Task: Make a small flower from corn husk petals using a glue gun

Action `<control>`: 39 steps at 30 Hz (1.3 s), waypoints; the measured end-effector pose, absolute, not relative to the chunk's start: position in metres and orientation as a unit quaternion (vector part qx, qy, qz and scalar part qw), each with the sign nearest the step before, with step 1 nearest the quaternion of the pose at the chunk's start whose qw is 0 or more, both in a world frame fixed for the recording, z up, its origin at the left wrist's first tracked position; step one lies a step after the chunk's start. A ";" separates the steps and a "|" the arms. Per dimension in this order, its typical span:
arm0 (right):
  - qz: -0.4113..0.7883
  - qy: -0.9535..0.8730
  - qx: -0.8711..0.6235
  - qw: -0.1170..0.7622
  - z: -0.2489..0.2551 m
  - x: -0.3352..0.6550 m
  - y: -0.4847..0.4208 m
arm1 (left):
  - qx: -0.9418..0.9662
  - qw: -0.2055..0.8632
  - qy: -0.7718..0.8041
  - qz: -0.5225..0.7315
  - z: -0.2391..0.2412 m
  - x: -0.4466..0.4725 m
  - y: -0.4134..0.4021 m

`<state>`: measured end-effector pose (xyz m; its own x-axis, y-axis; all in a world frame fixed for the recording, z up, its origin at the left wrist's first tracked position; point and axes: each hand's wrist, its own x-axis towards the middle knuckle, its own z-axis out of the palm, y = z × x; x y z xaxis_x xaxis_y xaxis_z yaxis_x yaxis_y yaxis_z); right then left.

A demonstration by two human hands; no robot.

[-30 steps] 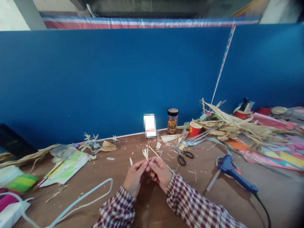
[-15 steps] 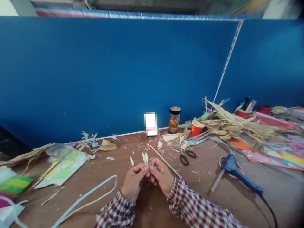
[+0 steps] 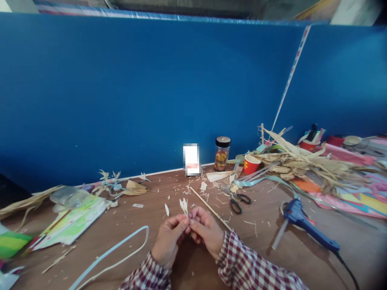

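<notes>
Over the brown table (image 3: 145,225), my left hand (image 3: 167,237) and my right hand (image 3: 207,229) meet at their fingertips. Both pinch a small cluster of pale husk petals (image 3: 184,205) that sticks up between them. A thin wooden stick (image 3: 208,208) runs from behind my right hand up and to the left; whether the hand grips it I cannot tell. One loose pale petal (image 3: 166,209) lies on the table just left of my hands. Checked red and white sleeves cover both wrists.
Black scissors (image 3: 238,201) lie right of my hands, and a blue glue gun (image 3: 302,223) with its cord farther right. A heap of dried husks (image 3: 305,163), a red cup (image 3: 250,164) and a jar (image 3: 221,153) stand by the blue partition. A light blue strip (image 3: 115,251) curves at the left.
The view has shifted a little, so the table things sit slightly lower and to the left. My hands stay pinched together on the husk petals, nearly unmoved.
</notes>
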<state>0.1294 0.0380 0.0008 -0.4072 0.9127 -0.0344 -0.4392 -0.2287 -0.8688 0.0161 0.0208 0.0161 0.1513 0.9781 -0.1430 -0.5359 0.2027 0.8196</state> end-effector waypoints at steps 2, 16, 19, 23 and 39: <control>0.730 -0.414 -0.289 0.461 0.001 0.129 0.038 | 0.317 0.687 0.360 0.546 0.014 0.014 0.021; 0.728 -0.423 -0.299 0.450 -0.003 0.131 0.038 | 0.326 0.683 0.350 0.553 0.013 0.017 0.021; 0.724 -0.428 -0.302 0.448 -0.003 0.130 0.037 | 0.328 0.669 0.360 0.561 0.011 0.015 0.021; 0.723 -0.432 -0.306 0.444 0.000 0.131 0.037 | 0.315 0.660 0.377 0.569 0.009 0.015 0.021; 0.724 -0.459 -0.333 0.394 0.001 0.135 0.038 | 0.373 0.682 0.353 0.521 0.013 0.012 0.022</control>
<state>0.1354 0.0380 0.0009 -0.4679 0.8754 -0.1215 -0.2636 -0.2694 -0.9262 0.0124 0.0218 0.0128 0.2078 0.9737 -0.0933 -0.4474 0.1794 0.8762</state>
